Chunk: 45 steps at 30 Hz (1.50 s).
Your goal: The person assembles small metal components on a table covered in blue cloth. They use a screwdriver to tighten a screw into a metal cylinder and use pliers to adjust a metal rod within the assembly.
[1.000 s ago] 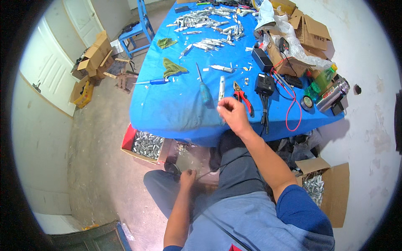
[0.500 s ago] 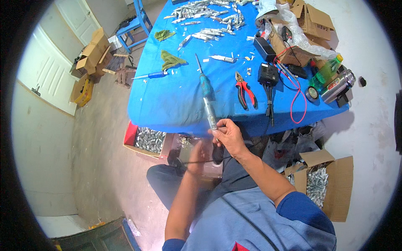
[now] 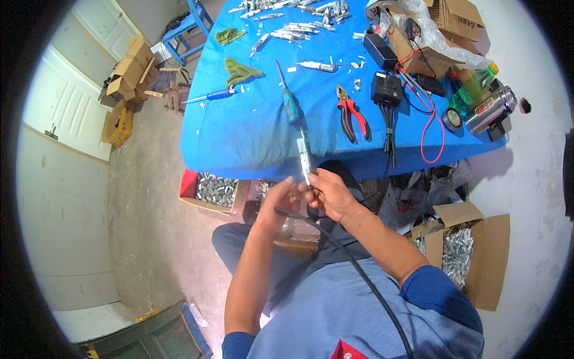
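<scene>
Currently both hands work just below the blue table (image 3: 251,137) edge: right hand (image 3: 330,192) pinches a small silver part (image 3: 304,157), left hand (image 3: 276,203) loosely curled beside it, assembly seemingly unfinished.

Hands: left hand (image 3: 280,200) and right hand (image 3: 330,194) meet at frame centre, just below the table edge.
Held part: a slim pale metal piece (image 3: 304,158) stands up from the right hand's fingers; left fingertips touch near its lower end.
Cable: a black cable (image 3: 353,263) runs from the hands down across the blue shirt.
Table: blue cloth (image 3: 239,131) fills the upper centre.
On it: teal-handled tool (image 3: 291,105), red pliers (image 3: 350,113), black charger (image 3: 386,88), blue screwdriver (image 3: 210,96).
Floor: box of metal parts (image 3: 215,190) left of the hands; cardboard box (image 3: 478,251) at lower right.
</scene>
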Available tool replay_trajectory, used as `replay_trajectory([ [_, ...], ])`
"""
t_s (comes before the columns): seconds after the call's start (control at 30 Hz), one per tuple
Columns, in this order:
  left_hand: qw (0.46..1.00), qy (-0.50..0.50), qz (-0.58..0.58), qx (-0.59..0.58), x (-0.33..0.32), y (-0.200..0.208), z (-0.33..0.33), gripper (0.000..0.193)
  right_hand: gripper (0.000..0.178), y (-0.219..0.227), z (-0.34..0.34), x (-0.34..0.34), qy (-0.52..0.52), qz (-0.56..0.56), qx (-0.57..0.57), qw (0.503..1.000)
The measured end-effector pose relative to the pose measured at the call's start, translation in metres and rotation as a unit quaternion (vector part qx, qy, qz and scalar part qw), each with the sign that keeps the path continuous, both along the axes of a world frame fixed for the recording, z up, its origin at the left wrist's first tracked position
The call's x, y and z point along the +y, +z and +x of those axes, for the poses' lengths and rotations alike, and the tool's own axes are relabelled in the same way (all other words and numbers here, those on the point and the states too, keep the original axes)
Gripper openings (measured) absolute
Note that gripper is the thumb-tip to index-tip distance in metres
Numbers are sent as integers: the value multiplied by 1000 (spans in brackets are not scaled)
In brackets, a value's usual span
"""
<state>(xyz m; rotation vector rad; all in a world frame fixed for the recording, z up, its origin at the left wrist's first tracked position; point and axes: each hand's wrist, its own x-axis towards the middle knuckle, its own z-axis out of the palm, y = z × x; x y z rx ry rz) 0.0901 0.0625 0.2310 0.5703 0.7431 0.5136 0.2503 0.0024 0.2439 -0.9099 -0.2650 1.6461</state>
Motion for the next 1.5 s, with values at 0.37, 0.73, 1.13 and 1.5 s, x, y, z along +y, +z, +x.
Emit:
replay_trajectory([
  [0.37, 984, -89, 129, 80, 3, 0, 0, 35, 19, -1, -7, -2, -50, 3, -33, 998],
  [0.73, 993, -75, 79, 55, -5, 12, 2, 33, 22, -5, 0, -6, -6, -5, -41, 999],
  [1.13, 976, -118, 127, 135, 31, 7, -7, 31, 26, -7, 2, 12, 18, 36, 43, 998],
  [1.5, 962, -122, 174, 170, 42, 26, 24, 39, 37, -19, -5, 18, 65, 66, 35, 995],
])
